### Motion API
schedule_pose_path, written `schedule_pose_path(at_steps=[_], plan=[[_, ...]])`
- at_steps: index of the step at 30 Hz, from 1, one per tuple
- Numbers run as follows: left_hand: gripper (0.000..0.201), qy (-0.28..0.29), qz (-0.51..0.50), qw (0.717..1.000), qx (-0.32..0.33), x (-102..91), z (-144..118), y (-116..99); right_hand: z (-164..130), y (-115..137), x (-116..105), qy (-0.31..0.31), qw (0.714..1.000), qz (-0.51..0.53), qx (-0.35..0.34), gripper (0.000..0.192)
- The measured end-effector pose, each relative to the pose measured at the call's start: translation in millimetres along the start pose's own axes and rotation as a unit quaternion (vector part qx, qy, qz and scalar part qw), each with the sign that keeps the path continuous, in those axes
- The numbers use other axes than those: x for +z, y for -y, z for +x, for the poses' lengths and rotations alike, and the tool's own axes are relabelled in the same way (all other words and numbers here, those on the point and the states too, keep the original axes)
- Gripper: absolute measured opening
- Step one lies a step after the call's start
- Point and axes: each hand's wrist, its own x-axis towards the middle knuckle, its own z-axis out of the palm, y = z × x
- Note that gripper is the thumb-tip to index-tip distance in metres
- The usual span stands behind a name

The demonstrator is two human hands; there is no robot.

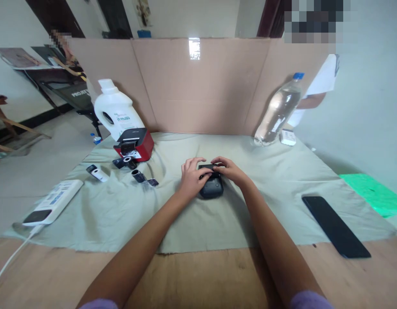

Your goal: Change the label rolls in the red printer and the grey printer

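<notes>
Both hands (192,177) (229,170) meet ahead, fingers curled down.

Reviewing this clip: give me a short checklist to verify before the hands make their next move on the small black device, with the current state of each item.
1. Both hands on the device: ok. The left hand and right hand both touch the small black device.
2. Device supported: ok. It rests on the pale cloth, not lifted.
3. Device lid open or closed: cannot tell; fingers cover its top edge.
4. Space around the device: ok. The label rolls and the red printer lie apart, to the left.
5. Water bottle stable: not ok; it leans against the cardboard screen.
6. Dark phone clear of the arms: ok, apart on the right.
</notes>
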Motion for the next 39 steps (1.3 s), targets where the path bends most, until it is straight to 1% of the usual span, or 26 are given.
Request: schedule_pose_path(at_steps=[3,5,7,9,11,12,15,17,19,21,23,24,26,28,29,31,32,33,35,36,37,39], plan=[[0.017,0.0,-0.071,0.997,-0.043,5.9,-1.3,8.0,-3.0,1.1,-6.0,0.033,0.998,0.022,0.057,0.039],[0.029,0.001,-0.161,0.984,-0.081,11.2,-2.7,17.0,-5.0,1.4,-8.6,0.061,0.992,0.035,0.101,0.046],[0.043,0.028,-0.262,0.955,-0.135,16.4,-4.1,27.2,-6.5,2.0,-9.9,0.068,0.988,0.035,0.135,0.052],[0.054,0.08,-0.338,0.919,-0.187,20.3,-5.0,36.4,-7.1,3.2,-10.1,0.062,0.985,0.027,0.156,0.054],[0.062,0.129,-0.378,0.892,-0.213,21.6,-5.1,42.8,-6.7,5.0,-9.6,0.058,0.983,0.015,0.174,0.056],[0.064,0.144,-0.389,0.885,-0.212,21.4,-4.9,44.9,-6.2,6.1,-9.1,0.056,0.982,0.009,0.181,0.056],[0.064,0.157,-0.393,0.887,-0.185,18.7,-4.5,47.7,-4.5,8.0,-6.3,0.051,0.979,0.0,0.197,0.055],[0.061,0.157,-0.386,0.893,-0.168,17.5,-5.2,48.1,-5.3,7.0,-2.2,0.032,0.98,0.004,0.198,0.053],[0.06,0.156,-0.378,0.899,-0.155,18.2,-7.3,48.4,-9.8,3.4,3.9,-0.016,0.982,0.008,0.191,0.051],[0.059,0.146,-0.369,0.906,-0.148,21.0,-10.5,48.8,-19.2,-2.5,12.0,-0.086,0.979,0.009,0.182,0.049],[0.06,0.132,-0.357,0.912,-0.155,24.7,-13.7,49.0,-32.8,-8.5,22.2,-0.154,0.973,0.01,0.174,0.049],[0.061,0.125,-0.349,0.914,-0.163,26.2,-15.1,48.9,-40.4,-10.7,28.4,-0.178,0.969,0.01,0.168,0.05],[0.063,0.118,-0.339,0.915,-0.185,27.8,-16.9,48.1,-55.2,-11.8,43.7,-0.205,0.967,-0.011,0.149,0.057],[0.065,0.122,-0.339,0.911,-0.2,26.9,-17.3,46.7,-66.7,-7.9,62.6,-0.213,0.966,-0.086,0.119,0.073],[0.065,0.125,-0.341,0.909,-0.205,26.0,-17.2,46.1,-70.7,-4.5,72.5,-0.217,0.961,-0.139,0.103,0.084],[0.065,0.128,-0.346,0.905,-0.213,24.6,-17.0,45.4,-75.0,2.7,89.8,-0.226,0.941,-0.239,0.078,0.103],[0.065,0.126,-0.348,0.904,-0.215,24.6,-17.1,45.6,-75.7,5.6,95.4,-0.232,0.931,-0.274,0.069,0.107],[0.065,0.123,-0.352,0.902,-0.216,25.3,-17.4,46.2,-75.6,7.6,98.0,-0.239,0.923,-0.295,0.062,0.106],[0.065,0.119,-0.365,0.899,-0.209,28.7,-18.5,48.2,-73.4,8.1,91.8,-0.255,0.916,-0.307,0.048,0.096],[0.064,0.119,-0.372,0.898,-0.204,30.9,-19.2,49.6,-71.2,6.7,82.6,-0.263,0.914,-0.306,0.042,0.09],[0.064,0.121,-0.379,0.895,-0.201,33.1,-19.9,50.9,-68.3,4.6,69.7,-0.273,0.912,-0.304,0.04,0.084],[0.063,0.127,-0.384,0.893,-0.2,36.3,-21.3,52.7,-59.6,-1.5,34.8,-0.301,0.901,-0.308,0.052,0.076]])
